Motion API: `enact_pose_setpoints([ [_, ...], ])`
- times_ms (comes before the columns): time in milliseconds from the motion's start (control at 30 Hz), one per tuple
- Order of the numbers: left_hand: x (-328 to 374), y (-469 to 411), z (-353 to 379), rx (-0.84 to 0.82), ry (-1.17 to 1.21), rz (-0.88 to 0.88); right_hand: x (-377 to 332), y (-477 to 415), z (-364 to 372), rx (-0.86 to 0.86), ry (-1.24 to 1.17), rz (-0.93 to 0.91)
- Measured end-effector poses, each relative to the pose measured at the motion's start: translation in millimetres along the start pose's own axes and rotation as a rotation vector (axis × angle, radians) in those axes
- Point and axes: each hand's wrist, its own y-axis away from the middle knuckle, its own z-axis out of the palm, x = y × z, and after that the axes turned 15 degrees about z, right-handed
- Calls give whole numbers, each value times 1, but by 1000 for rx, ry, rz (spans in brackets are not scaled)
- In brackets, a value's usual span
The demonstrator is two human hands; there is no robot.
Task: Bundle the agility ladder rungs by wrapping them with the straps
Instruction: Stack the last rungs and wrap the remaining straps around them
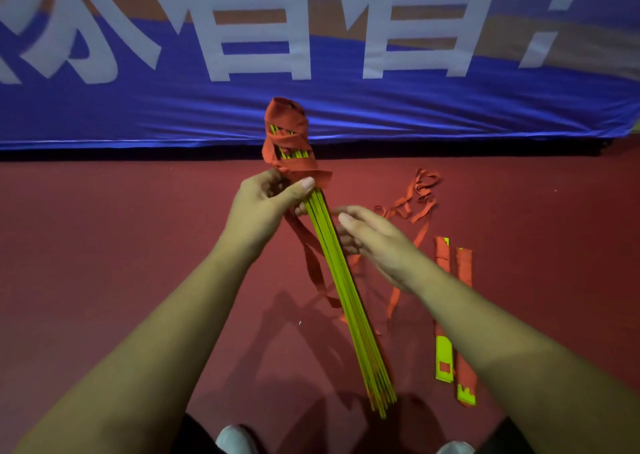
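The rungs (341, 280), a sheaf of thin yellow-green slats, are held up off the floor (138, 228) in front of the person, slanting from near the feet up toward the blue banner (415, 107). Their far end is wound in several uneven turns of red strap (287, 135), with slats showing through gaps between the turns. The near end is unbound and the slats fan apart there.

The left hand (263, 208) grips the rungs just below the wound part, thumb laid over the lowest turn. The right hand (374, 239) sits against the sheaf just below it, fingers loosely bent; whether it pinches a run of strap or only touches the slats cannot be told.

More strap hangs in loops under the left hand and trails across the floor to the right, ending in a loose tangle (420, 187). Two more slats (445, 360) lie flat beside it.

The main risk, as I judge it, is the wrap going slack: if the left thumb lifts before the next turn is pulled tight, the lowest turn could unwind. The free near end could splay further and let slats slide out. The trailing strap could also knot in its tangle or drag the loose slats along.
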Motion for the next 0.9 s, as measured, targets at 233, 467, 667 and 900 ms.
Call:
enact_pose_setpoints([
  [233,0,-2,-19,-127,134,29,5,3,2,-174,69,42],
  [467,11,-1,-14,-193,-349,-31,3,-1,-9,25,24,7],
  [667,-1,-3,-6,-11,-334,-47,6,-6,-5,251,336,-149],
  [900,-7,4,12,48,-349,-11,9,-4,9,505,759,-343],
])
